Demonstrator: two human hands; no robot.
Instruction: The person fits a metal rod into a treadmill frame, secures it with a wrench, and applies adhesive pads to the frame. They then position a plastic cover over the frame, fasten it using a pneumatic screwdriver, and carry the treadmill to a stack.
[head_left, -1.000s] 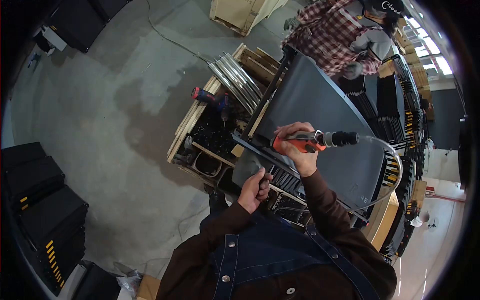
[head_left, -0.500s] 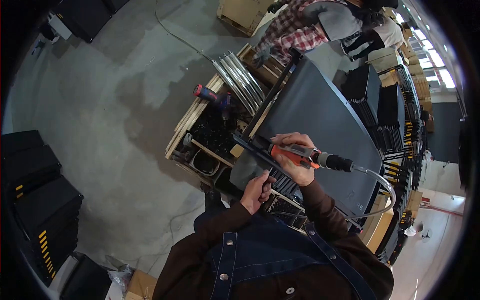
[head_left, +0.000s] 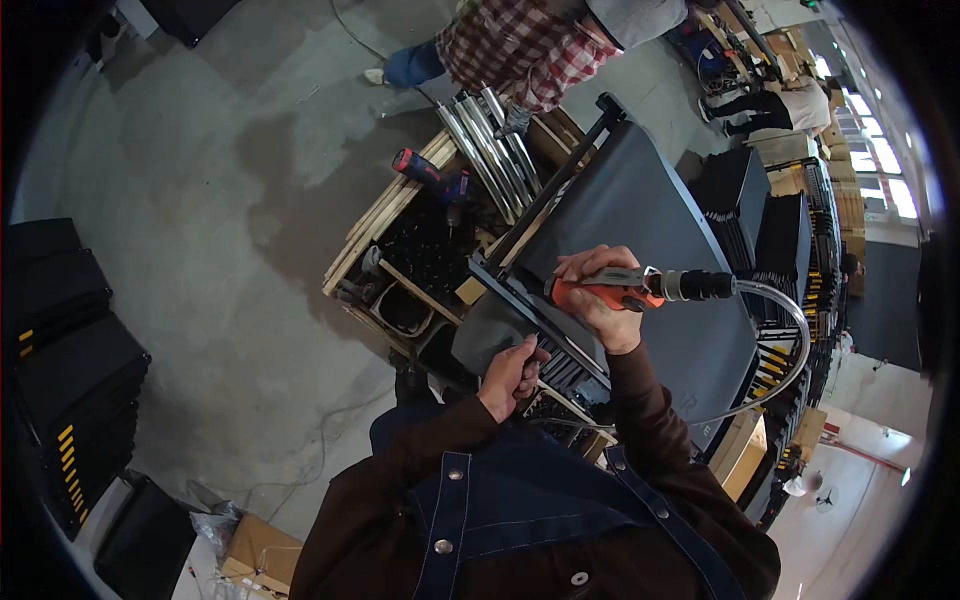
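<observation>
My right hand (head_left: 603, 298) is wrapped round an orange air screwdriver (head_left: 580, 294), with a clear hose (head_left: 800, 330) running from its black rear fitting. The tool is held over the near end of a treadmill-like frame with a wide dark belt (head_left: 640, 210). Lower and to the left, my left hand (head_left: 512, 378) is closed, thumb against the fingers, beside the frame's black end bar (head_left: 530, 310). Whatever small thing it pinches is too small to make out. Under the frame lie several dark bars (head_left: 570, 365).
A wooden bench (head_left: 365, 235) holds black hardware (head_left: 415, 240), power drills (head_left: 420, 168) and metal rollers (head_left: 485, 150). A co-worker in a plaid shirt (head_left: 510, 50) has a gloved hand (head_left: 515, 122) at the rollers. Black panels are stacked at left (head_left: 75, 370) and right (head_left: 730, 190).
The screwdriver in my right hand has shifted slightly right, away from the end bar. The co-worker has moved left, a gloved hand now at the rollers. My left hand stays nearly still.
</observation>
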